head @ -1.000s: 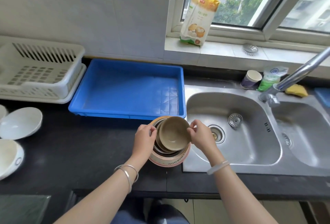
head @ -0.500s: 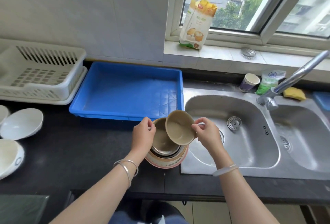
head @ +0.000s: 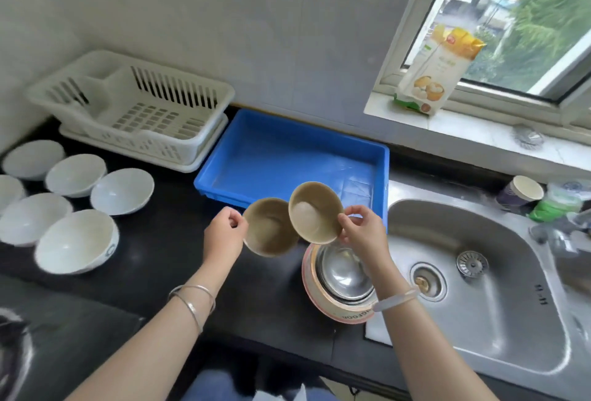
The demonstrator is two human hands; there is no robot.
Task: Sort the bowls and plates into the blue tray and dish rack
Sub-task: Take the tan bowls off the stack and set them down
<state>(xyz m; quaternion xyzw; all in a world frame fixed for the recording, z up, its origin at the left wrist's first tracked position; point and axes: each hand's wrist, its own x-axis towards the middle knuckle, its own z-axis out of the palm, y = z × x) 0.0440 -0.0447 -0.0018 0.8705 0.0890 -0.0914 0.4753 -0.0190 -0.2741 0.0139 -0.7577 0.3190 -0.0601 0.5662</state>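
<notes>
A black counter (head: 153,256) runs along a tiled wall, under a window. The left hand (head: 224,234) pinches the rim of the first brown bowl (head: 270,227). The right hand (head: 361,232) pinches the rim of the second brown bowl (head: 315,211). Both bowls are up in the air and tipped toward the person, right at the near edge of the blue tray (head: 287,125). The second one covers part of the first, and I cannot tell if they touch.

In front of the tray's right corner, under the right hand, a pink bowl (head: 332,312) sits on the counter with a shiny metal bowl (head: 343,276) inside it. The white dish rack (head: 134,106) stands just left of the tray. A bunch of white bowls (head: 121,191) sits on the counter, left of the tray and nearer the person. The steel sink (head: 479,272) is just right of the tray. A food bag (head: 431,74) stands on the window sill, behind the tray and to the right.
</notes>
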